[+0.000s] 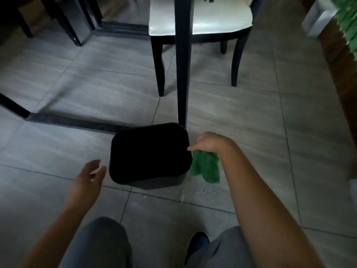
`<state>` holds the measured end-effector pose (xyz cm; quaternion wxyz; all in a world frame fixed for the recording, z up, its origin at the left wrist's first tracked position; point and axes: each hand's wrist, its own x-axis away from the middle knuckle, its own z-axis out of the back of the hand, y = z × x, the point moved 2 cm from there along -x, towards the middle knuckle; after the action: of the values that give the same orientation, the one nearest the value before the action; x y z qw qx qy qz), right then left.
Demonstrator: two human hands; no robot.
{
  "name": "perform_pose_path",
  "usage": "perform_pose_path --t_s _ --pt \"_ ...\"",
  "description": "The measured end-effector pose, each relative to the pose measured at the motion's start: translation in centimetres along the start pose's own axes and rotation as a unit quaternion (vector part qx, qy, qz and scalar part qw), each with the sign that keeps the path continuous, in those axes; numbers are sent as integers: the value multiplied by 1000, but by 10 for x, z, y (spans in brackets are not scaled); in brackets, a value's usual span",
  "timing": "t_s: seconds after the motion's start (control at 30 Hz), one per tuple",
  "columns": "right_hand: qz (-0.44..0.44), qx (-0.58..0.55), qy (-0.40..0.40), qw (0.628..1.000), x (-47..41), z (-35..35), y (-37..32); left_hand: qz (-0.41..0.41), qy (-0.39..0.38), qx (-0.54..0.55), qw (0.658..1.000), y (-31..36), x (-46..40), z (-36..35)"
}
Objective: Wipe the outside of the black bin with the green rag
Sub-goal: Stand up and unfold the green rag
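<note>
The black bin (154,182) stands upright on the grey tiled floor in front of my knees, its dark opening facing up. My right hand (207,143) is at the bin's right rim and grips the green rag (205,168), which hangs down beside the bin's right wall. My left hand (90,177) hovers just left of the bin with fingers spread and relaxed, holding nothing and a little apart from the wall.
A black table leg (182,74) stands right behind the bin. A chair (201,22) with a white seat and black legs is beyond it. A dark floor frame (73,120) runs behind the bin on the left. My shoe (198,242) is near the bottom.
</note>
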<state>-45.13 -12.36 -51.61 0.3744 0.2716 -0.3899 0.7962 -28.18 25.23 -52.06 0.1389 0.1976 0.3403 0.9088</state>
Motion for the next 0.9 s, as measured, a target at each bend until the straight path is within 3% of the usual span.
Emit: perform_pose_path --t_s 0.1,0.2,0.33,0.43,0.5,0.6,0.67,0.77,0.9 --pt "5 -85 85 993 48 17 0 5 75 -1 997 38 26 33" --pt "51 -204 163 964 117 38 -26 34 -61 93 993 99 56 28" --pt "122 -367 157 909 214 81 -88 116 -250 251 928 219 93 37" --pt "143 -477 147 855 279 116 -131 125 -302 349 878 310 99 86" --pt "160 -544 133 813 318 140 -155 95 -316 370 868 363 103 127" --pt "188 -626 80 753 366 180 -183 -2 -292 320 901 429 112 186" --pt "203 -642 32 738 393 203 -197 -42 -267 287 919 466 120 219" --pt "230 -623 -21 747 429 238 -222 -25 -208 293 933 507 127 261" --pt "243 -578 19 779 459 270 -249 -84 -130 224 962 550 128 303"
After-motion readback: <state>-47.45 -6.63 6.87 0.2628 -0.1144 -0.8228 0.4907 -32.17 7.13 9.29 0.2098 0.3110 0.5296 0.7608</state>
